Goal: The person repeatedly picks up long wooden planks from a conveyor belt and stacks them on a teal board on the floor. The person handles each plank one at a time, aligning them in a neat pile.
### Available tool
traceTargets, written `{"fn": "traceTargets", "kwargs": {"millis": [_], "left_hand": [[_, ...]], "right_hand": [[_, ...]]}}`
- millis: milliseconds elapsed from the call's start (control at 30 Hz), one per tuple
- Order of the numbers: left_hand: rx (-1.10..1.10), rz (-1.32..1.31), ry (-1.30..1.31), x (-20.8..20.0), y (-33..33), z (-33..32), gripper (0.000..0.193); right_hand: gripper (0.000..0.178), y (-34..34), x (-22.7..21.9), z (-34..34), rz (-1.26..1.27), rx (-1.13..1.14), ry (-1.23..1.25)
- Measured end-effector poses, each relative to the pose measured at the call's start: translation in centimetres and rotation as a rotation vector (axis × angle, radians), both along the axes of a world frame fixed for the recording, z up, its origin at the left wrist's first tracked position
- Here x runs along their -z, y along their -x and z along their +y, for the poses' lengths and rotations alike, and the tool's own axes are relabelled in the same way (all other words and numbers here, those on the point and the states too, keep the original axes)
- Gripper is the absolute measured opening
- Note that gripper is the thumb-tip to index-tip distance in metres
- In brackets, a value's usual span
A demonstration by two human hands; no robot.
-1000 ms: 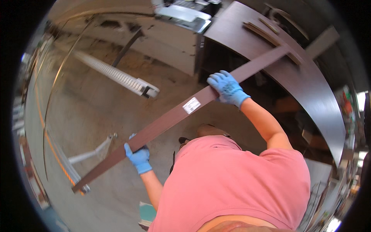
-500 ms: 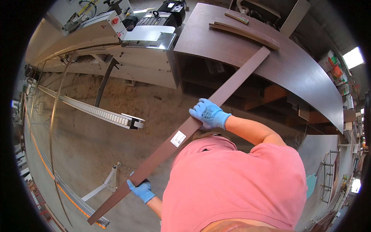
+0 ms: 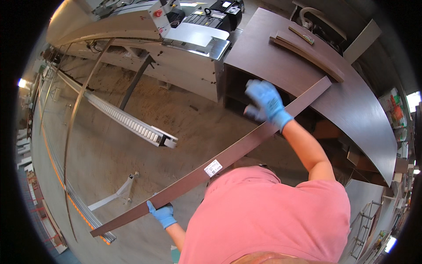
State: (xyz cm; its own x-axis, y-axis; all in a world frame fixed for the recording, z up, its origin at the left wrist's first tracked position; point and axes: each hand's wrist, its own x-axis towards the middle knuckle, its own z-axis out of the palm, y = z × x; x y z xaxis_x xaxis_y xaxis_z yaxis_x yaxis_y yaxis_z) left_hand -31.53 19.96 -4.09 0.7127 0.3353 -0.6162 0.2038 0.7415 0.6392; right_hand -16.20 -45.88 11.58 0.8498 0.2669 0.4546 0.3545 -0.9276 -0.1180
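A long, narrow dark brown board [image 3: 189,179] with a white label [image 3: 213,168] stretches diagonally in front of me. Its far end lies over the edge of a brown-topped bench [image 3: 365,110]. Near the lower-left end, my left hand [image 3: 162,215] in a blue glove is closed round the board's edge. My right hand [image 3: 266,103], also gloved, is slightly blurred and off the board, hovering above it with fingers spread and nothing in them.
Brown strips [image 3: 307,57] and a small short piece [image 3: 302,35] lie on the bench. At the left stand a white machine [image 3: 193,70], a roller conveyor arm [image 3: 127,116] and a white metal bracket [image 3: 116,196]. Long rails with orange rollers [image 3: 83,218] run along the far left.
My right hand has let go of the board and lifted up and to the right, fingers opening. The left hand keeps its grip. The view has shifted, and the board lies at a shallower slant.
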Motion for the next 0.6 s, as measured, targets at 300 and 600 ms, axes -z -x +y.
{"fn": "traceTargets", "kwargs": {"millis": [300, 600], "left_hand": [[-0.089, 0.213, -0.186, -3.6, -1.2, -5.1, 0.076], [-0.320, 0.522, -0.342, -4.9, -2.4, -5.6, 0.079]], "right_hand": [[0.113, -7.6, 3.7, -34.3, 0.423, 1.221, 0.503], [0.091, -10.1, 7.9, -50.3, 0.517, 1.064, 0.307]]}}
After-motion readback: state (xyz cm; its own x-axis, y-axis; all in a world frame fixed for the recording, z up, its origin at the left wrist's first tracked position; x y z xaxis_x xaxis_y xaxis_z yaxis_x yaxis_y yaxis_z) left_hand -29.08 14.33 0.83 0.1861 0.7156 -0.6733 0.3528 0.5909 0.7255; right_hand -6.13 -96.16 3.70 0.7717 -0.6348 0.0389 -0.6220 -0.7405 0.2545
